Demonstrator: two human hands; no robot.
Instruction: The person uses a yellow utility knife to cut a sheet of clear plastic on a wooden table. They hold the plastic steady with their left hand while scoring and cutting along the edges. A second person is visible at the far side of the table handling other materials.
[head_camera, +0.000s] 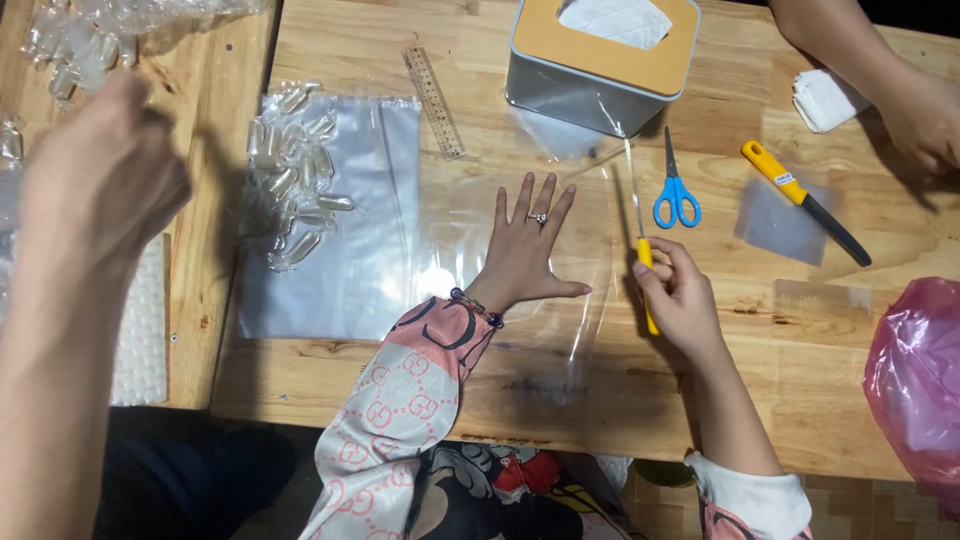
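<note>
**Flat palm, closed grip**

On the wooden surface (800, 330) lies a clear plastic sheet (520, 330). My left hand (522, 250) presses it flat, fingers (525, 195) spread wide, released, grasping nothing. My right hand (680, 295) sits at the sheet's right edge, fingers clenched around a yellow-handled cutter (645, 255), its blade pointing away from me. Blue scissors (676, 190) lie just beyond.

Table (780, 330): varnished wood, visible grain, low sheen. Sheet (540, 330) under left hand (522, 250): clear plastic film, glossy, smooth. Knife (643, 262) in right hand (682, 295): yellow plastic handle, thin metal blade. Scissors (676, 190): blue plastic grips, metal blades. Tissue box (600, 60): matt grey sides, wood-look lid. Bag (918, 375): pink, glossy, crinkled plastic.
</note>
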